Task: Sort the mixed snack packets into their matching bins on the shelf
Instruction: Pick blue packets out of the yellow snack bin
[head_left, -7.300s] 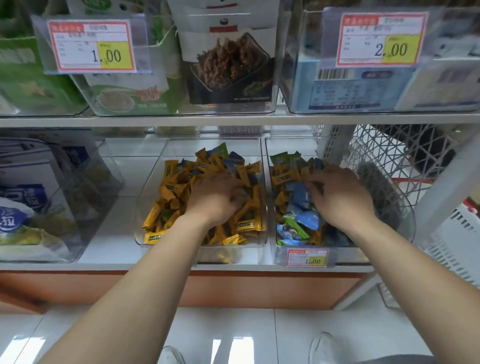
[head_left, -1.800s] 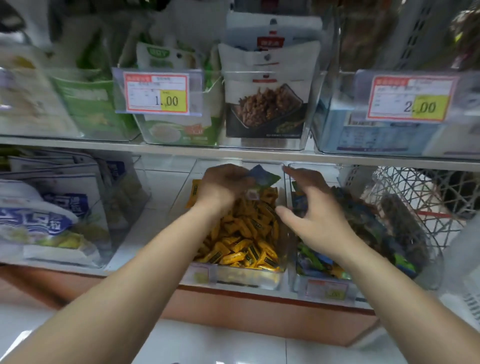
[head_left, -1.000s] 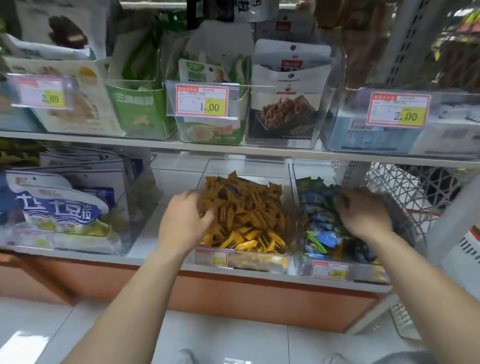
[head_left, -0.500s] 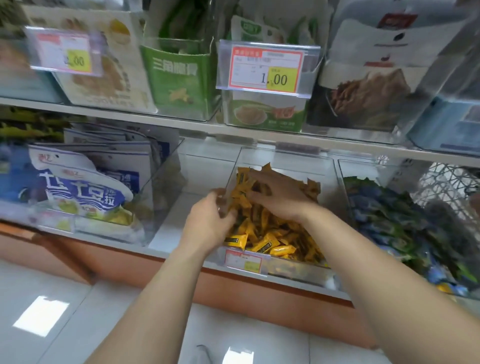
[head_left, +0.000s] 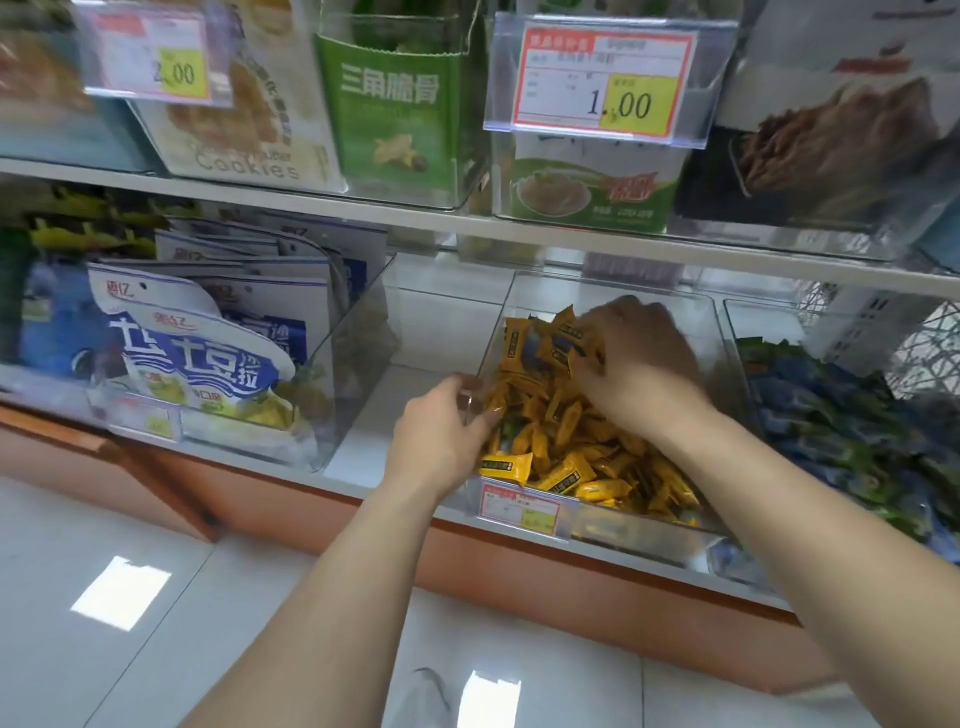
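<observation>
The yellow snack packets (head_left: 561, 447) are lying heaped in a clear plastic bin (head_left: 639, 530) that is sitting on the lower shelf (head_left: 410, 395), and both grips are reaching into that heap. The left grip (head_left: 441, 431) is coming in at the bin's left wall, near the front. Its thumb is lying by the rim and its fingers are curling down onto the packets just inside the wall. Whether it is pinching a packet or only touching the pile, I cannot tell. The right grip (head_left: 641, 358) is lying palm down over the back of the heap, its fingers bending into the packets with their tips hidden. A few packets are standing up against those fingers, but whether the grip is closing on any of them is also unclear. The two grips are near each other, with yellow packets lying between them. Blue and green packets (head_left: 831, 415) are filling the next bin to the right, apart from both grips. A small price tag (head_left: 519, 506) is hanging on the front of the yellow packets' bin. Large blue-and-white bags (head_left: 192, 353) are standing well to the left.
</observation>
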